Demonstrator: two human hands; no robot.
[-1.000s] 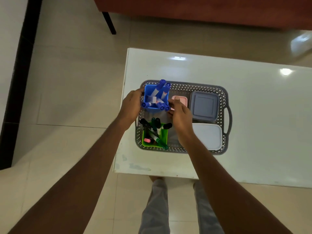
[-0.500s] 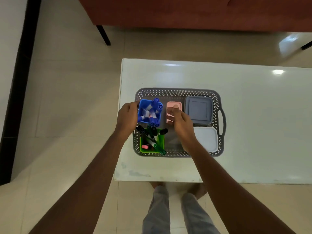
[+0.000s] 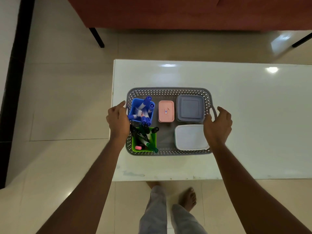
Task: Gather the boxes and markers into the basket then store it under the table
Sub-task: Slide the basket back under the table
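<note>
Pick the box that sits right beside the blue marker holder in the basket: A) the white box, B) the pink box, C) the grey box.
B: the pink box lies between the blue marker holder and the grey box.

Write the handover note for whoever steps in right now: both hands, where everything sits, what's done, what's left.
Left hand: lies over the basket's left end; its grip is hidden.
Right hand: open, fingers and thumb spread round the right handle, not closed on it.
Basket: on the white table, near its left end.
Inside: blue box of markers back left, green box of markers front left, pink box back middle, grey box back right, white box front right.
Done: gathering.
Left: grip both ends, lift, store the basket under the table.
</note>
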